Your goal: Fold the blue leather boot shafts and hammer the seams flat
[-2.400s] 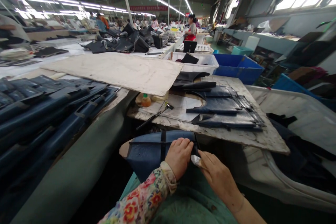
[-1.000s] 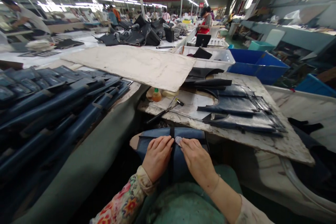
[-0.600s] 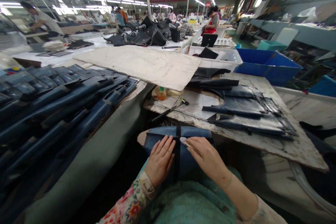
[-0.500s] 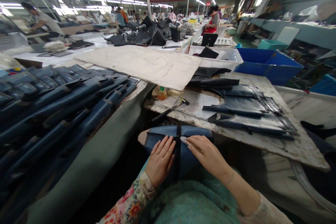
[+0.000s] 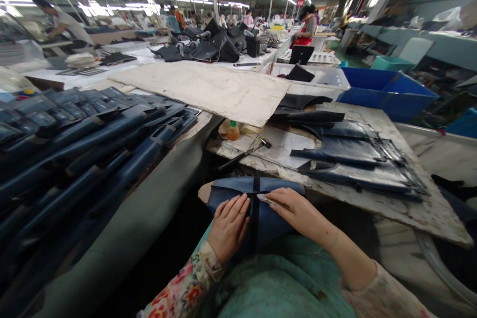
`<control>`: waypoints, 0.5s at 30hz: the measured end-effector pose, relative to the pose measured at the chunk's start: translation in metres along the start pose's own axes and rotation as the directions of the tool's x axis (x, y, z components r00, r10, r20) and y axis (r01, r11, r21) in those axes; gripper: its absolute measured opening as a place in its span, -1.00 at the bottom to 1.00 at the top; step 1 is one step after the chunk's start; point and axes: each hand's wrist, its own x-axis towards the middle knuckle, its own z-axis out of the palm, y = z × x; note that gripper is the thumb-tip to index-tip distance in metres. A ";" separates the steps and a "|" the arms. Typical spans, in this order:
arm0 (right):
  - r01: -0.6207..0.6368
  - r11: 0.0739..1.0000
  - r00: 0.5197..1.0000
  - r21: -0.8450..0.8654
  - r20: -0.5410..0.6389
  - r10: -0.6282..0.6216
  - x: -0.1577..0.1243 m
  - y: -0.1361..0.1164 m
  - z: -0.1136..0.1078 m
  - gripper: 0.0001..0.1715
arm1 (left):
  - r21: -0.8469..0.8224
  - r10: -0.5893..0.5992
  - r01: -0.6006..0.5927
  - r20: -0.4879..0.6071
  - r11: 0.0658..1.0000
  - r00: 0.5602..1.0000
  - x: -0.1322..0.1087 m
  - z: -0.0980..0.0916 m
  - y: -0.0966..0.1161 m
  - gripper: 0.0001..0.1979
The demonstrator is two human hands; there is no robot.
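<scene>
A dark blue leather piece [image 5: 268, 218] with a black strap [image 5: 255, 208] running down its middle lies on my lap over a teal apron. My left hand [image 5: 229, 226] rests flat on it just left of the strap, fingers stretched out. On the other side of the strap, my right hand [image 5: 294, 211] is closed on a small pale tool [image 5: 263, 198] whose tip touches the strap.
A worn board table [image 5: 372, 198] ahead carries cut dark leather pieces [image 5: 335, 151], a small orange glue bottle [image 5: 233, 131] and a black brush [image 5: 242, 154]. Several blue pieces [image 5: 85, 134] are stacked on the left. Blue bins [image 5: 387, 94] and other workers are behind.
My right hand slid the pale tool from the piece's right edge to the centre strap; my left hand opened flat beside the strap. The view shifted slightly to the left.
</scene>
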 end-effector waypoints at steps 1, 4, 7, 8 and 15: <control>0.007 1.000 1.000 -0.018 0.002 -0.007 0.000 0.000 0.000 -0.68 | -0.007 -0.006 0.006 0.003 1.000 1.000 0.000 0.000 0.000 -0.63; 0.013 0.999 1.000 -0.047 0.014 -0.012 0.001 -0.001 -0.002 -0.70 | -0.024 -0.047 0.047 0.005 0.999 0.999 0.001 0.000 -0.001 -0.64; 0.019 0.998 1.000 -0.056 0.022 -0.018 0.002 -0.001 -0.003 -0.70 | -0.027 -0.118 0.119 0.015 0.993 0.993 0.008 0.000 -0.003 -0.68; 0.021 0.998 0.999 -0.061 0.025 -0.020 0.002 -0.001 -0.003 -0.69 | -0.027 -0.142 0.142 0.017 0.989 0.990 0.012 -0.001 -0.004 -0.69; 0.020 0.989 0.999 -0.145 0.040 -0.015 0.002 -0.004 -0.004 -0.66 | -0.029 -0.151 0.155 0.097 0.988 0.984 0.038 -0.003 0.001 -0.78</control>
